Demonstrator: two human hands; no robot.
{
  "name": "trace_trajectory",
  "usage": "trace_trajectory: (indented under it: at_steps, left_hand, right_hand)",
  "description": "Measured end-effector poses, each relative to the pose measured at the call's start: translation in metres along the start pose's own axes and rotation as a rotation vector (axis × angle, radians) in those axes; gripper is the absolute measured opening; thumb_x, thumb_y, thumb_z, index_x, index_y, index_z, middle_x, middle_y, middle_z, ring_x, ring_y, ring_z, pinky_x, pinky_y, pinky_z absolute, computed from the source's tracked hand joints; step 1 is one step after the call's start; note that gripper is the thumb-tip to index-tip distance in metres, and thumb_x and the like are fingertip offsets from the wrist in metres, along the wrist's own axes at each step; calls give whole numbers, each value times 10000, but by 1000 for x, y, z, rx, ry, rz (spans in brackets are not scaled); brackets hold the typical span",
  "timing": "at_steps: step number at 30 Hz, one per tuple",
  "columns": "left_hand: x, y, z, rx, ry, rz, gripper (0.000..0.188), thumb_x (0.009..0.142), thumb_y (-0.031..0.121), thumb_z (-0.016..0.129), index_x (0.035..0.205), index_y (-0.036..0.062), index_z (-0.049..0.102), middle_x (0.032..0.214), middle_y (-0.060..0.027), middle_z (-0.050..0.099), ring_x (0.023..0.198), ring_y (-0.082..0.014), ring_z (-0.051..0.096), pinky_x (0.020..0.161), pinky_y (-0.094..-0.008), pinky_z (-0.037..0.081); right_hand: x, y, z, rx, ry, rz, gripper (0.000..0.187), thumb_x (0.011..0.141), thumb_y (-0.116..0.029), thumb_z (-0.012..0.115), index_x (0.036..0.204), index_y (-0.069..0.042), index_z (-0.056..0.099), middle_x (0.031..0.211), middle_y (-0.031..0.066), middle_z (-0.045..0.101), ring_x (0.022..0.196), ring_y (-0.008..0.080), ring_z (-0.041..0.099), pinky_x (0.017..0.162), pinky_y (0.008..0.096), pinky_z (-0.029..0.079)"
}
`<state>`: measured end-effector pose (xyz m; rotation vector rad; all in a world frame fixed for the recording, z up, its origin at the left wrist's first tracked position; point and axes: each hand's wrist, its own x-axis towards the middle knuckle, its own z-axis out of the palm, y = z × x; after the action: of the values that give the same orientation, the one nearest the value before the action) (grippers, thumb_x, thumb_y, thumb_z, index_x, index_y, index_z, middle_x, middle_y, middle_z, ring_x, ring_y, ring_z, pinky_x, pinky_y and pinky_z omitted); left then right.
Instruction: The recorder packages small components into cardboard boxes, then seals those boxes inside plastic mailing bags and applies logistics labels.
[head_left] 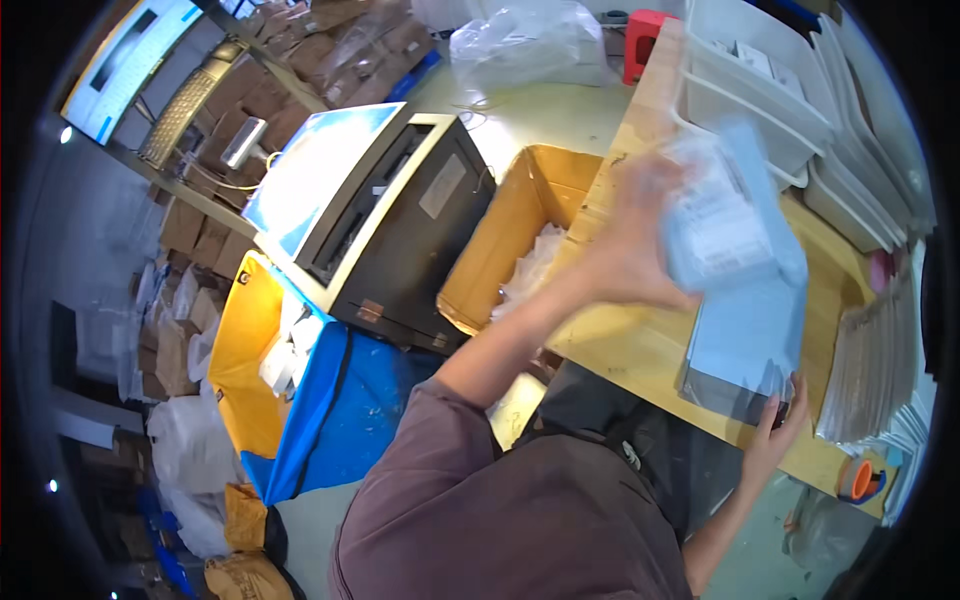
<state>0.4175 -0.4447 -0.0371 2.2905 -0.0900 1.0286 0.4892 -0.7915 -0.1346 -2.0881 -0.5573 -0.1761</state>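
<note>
A light blue package (722, 225) with a white printed label is raised over the table, blurred by motion. My left hand (635, 235), smeared too, is closed on its left edge. Below and partly behind it lies a blue-topped block (745, 335) with grey sides, possibly a stack of mailer bags; I cannot tell. At the block's near right corner, the bent fingers of my right hand (783, 425) grip its edge. A small dark spot shows between those fingers, too small to name.
White plastic bins (765, 75) stand at the table's far right, with stacked sheets (875, 370) along its right side. An orange tape roll (857, 480) sits at the near right. Left of the wooden table (620, 345) are a carton (470, 270), a black-sided machine (415, 225) and a blue-and-yellow bin (330, 410).
</note>
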Motion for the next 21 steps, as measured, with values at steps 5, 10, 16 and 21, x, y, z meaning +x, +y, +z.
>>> trace_trajectory:
  at_steps: [5,10,16,21]
  left_hand:
    - [-28,-67,-184,377,455,-288,1202,585,438,955,1518,5,332,1343,-224,360,1278,-414,420,1116,-513,397]
    - [-84,-145,-396,1092,775,-732,1177,695,697,836,1525,-5,385,1484,-292,326,1370,-473,362,1139,-568,348]
    - [-120,-154,-465,1235,818,-1012,1098,790,753,714,1558,48,368,1473,-296,378,1392,-462,382,1135,-576,362]
    - [-170,-185,-509,1164,706,-1229,926,823,676,729,1460,37,519,1305,-293,572,1244,-404,570,1067,-482,463]
  right_hand:
    - [2,-4,4,-205,-40,-196,395,1023,-117,539,1408,-32,559,1436,121,569,1298,323,497,1124,435,367]
    - [4,-9,12,-248,-29,-267,352,986,-87,573,1331,-29,605,1420,127,575,1286,336,503,1118,442,373]
    - [-2,-3,8,-306,-4,-258,344,963,-62,589,1304,-30,621,1402,126,587,1280,335,508,1108,443,382]
    - [-3,-14,8,-318,-4,-258,333,952,-45,596,1282,-31,632,1385,125,594,1269,334,518,1096,441,392]
